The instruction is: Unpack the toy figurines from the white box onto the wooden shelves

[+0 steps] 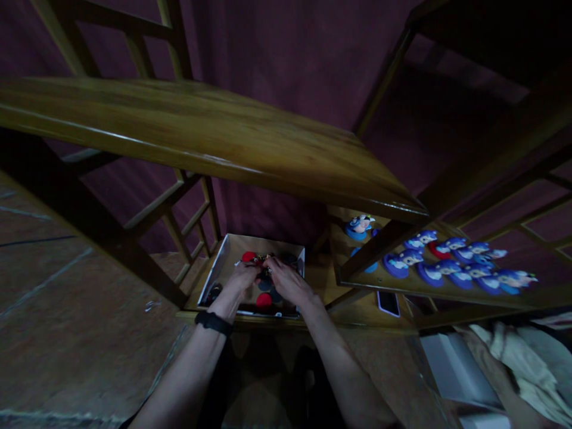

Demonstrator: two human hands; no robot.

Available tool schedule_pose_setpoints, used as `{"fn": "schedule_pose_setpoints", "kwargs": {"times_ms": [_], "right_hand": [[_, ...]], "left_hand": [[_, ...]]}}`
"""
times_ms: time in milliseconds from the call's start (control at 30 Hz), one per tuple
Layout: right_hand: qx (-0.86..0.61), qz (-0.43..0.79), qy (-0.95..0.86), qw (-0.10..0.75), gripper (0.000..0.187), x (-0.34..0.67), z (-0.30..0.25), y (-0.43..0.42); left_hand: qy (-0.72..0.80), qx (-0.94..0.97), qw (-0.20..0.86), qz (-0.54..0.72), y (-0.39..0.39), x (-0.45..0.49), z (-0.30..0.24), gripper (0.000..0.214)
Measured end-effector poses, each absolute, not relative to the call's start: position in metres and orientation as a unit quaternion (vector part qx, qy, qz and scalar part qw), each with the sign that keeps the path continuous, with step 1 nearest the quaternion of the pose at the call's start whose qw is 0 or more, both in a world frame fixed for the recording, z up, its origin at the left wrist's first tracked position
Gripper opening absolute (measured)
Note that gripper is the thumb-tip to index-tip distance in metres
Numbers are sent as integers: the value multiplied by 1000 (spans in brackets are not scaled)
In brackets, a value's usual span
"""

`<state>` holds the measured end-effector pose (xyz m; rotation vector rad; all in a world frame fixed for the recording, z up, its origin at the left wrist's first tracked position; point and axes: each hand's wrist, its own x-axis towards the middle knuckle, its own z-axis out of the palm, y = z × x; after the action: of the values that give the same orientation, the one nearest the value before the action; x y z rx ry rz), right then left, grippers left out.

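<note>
- Left hand [245, 277]: inside the box, palm down, fingers curled inward over the small items. Grip cannot be confirmed; the fingertips are obscured.
- Right hand [282, 275]: inside the box, opposite the left hand, fingers bent down and inward. The fingertips of both hands meet or nearly meet at a dark, partly hidden item [266, 272]. Whether this hand is closed on it cannot be told.
- Box [216, 269]: shallow, open-topped, with pale walls; positioned on the low wooden shelf [322, 285].
- Box contents: one red round piece [263, 300] near the front wall, between the forearms; a second red piece [248, 256] beyond the left hand; dark round pieces [276, 295] beneath and beside the right hand; a dark object [214, 292] in the front left corner. Fine detail is too dim to resolve.
- Wristband [213, 322]: black, fitted on the left wrist.
- Figurines [402, 262]: mostly blue and white on round bases, grouped on the raised shelf [379, 280] to the right.
- Phone [388, 302]: dark screen, light edge; lies on the low shelf, right of the box.
- Upper shelf [201, 137]: wooden, spans above the box.
- Curtain [277, 59]: purple, behind the framework.
</note>
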<state>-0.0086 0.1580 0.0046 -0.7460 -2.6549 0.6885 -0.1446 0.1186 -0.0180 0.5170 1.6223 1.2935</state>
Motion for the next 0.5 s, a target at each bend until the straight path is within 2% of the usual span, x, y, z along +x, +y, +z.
{"fn": "schedule_pose_setpoints", "kwargs": {"times_ms": [133, 300, 400, 500], "right_hand": [[-256, 311, -893, 201, 44, -10, -2, 164], [-289, 471, -766, 327, 63, -12, -4, 175], [-335, 547, -670, 373, 51, -11, -4, 181], [-359, 594, -619, 368, 35, -11, -8, 184]], "left_hand": [[638, 154, 520, 546, 120, -146, -14, 9], [585, 117, 556, 579, 123, -149, -9, 11], [551, 74, 585, 591, 124, -151, -10, 9], [514, 56, 621, 589, 124, -154, -11, 11]]}}
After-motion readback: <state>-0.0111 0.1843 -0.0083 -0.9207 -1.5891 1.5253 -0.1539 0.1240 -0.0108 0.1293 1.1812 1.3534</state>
